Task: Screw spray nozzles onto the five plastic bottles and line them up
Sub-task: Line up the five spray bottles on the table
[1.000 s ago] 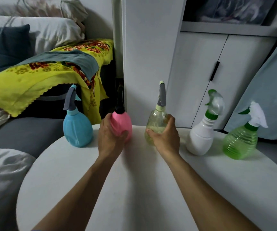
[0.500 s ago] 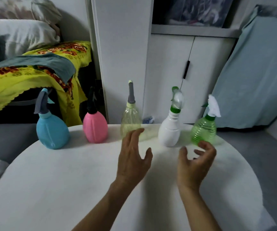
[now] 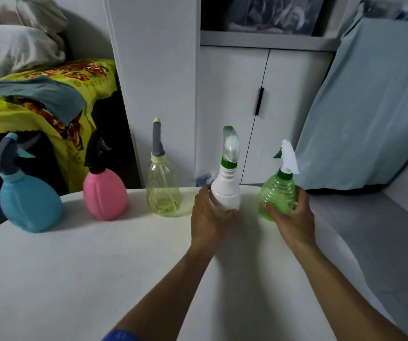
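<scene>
Several spray bottles with nozzles stand in a row along the far edge of the round white table (image 3: 75, 279). From left: a blue bottle (image 3: 29, 205) with a grey nozzle, a pink bottle (image 3: 105, 195) with a black nozzle, a clear yellowish bottle (image 3: 163, 190) with a grey nozzle. My left hand (image 3: 209, 220) grips the base of the white bottle (image 3: 227, 193), which has a clear green-collared nozzle. My right hand (image 3: 293, 217) grips the green ribbed bottle (image 3: 276, 193) with its white nozzle. Both bottles are upright.
A white cabinet (image 3: 259, 107) stands behind the table. A sofa with a yellow flowered cloth (image 3: 38, 99) and pillows lies to the left. A pale blue cushion (image 3: 370, 107) leans at the right. The table's near part is bare.
My hands left the pink and yellowish bottles, moved right through the air, and now grip the white and green bottles. The view has shifted right.
</scene>
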